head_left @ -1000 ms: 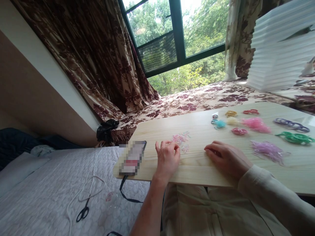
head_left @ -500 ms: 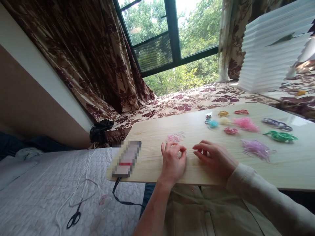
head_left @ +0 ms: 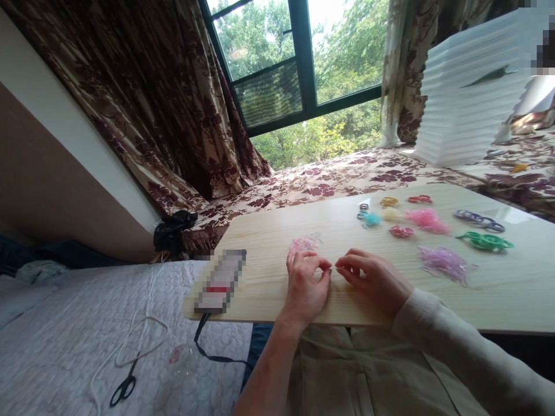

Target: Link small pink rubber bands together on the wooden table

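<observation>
**Your fingertips are meeting beside the pink pile**

The small pile of pink and pale strands [head_left: 304,242] is lying on the table [head_left: 269,294], just past the knuckles of your left hand [head_left: 306,286], which is partly hiding its near edge. Your hands are now coming together: a second ago your right hand [head_left: 377,277] was resting well apart, and now its fingertips are almost touching those of the left. The handling seems to be shifting from the pile to the narrow gap between your fingers.

Your left hand is curling its thumb and forefinger into a near pinch, the other fingers bending toward the pile. Your right hand is pointing inward, its fingers bent and its thumb tucked close below. Both are keeping a narrow shape; whether either is gripping a strand, you cannot tell from here, as anything there is too small to see. Your left forearm is reaching in bare, while a beige sleeve [head_left: 429,318] is covering your right.

Farther right, a loose purple pile [head_left: 444,264] and a green bundle [head_left: 485,241] are lying beyond your right hand. A blurred-out phone [head_left: 221,283] is lying near the table's left end, and black scissors [head_left: 123,390] are resting on the bed [head_left: 56,352].
</observation>
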A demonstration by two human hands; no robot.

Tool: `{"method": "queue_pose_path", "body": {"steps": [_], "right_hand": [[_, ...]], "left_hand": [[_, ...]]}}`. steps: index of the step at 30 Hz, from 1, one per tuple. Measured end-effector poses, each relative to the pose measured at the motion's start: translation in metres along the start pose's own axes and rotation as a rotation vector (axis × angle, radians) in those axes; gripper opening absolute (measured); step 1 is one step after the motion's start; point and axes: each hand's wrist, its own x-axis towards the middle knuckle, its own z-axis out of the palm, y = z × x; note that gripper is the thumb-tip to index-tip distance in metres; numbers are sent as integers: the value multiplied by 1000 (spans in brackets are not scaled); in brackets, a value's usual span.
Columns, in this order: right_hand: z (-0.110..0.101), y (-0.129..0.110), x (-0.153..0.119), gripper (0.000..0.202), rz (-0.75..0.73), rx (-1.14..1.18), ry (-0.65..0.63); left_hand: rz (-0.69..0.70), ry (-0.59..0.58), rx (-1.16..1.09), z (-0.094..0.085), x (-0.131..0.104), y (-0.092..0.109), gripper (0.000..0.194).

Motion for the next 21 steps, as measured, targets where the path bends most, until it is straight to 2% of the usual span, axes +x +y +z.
{"method": "queue_pose_path", "body": {"steps": [5,11,17,21], "right_hand": [[-2,-2,0,27,-4,-3,-19],[1,2,0,27,28,-20,5],[-4,-3,0,26,42,-26,-20],[-5,-4,0,26,53,-32,-30]], "left_hand": [[-8,-8,4,-1,-1,1,17],[-38,35,30,0,-2,-2,17],[-34,39,146,0,-3,-2,16],[3,54,205,0,-5,-1,22]]}}
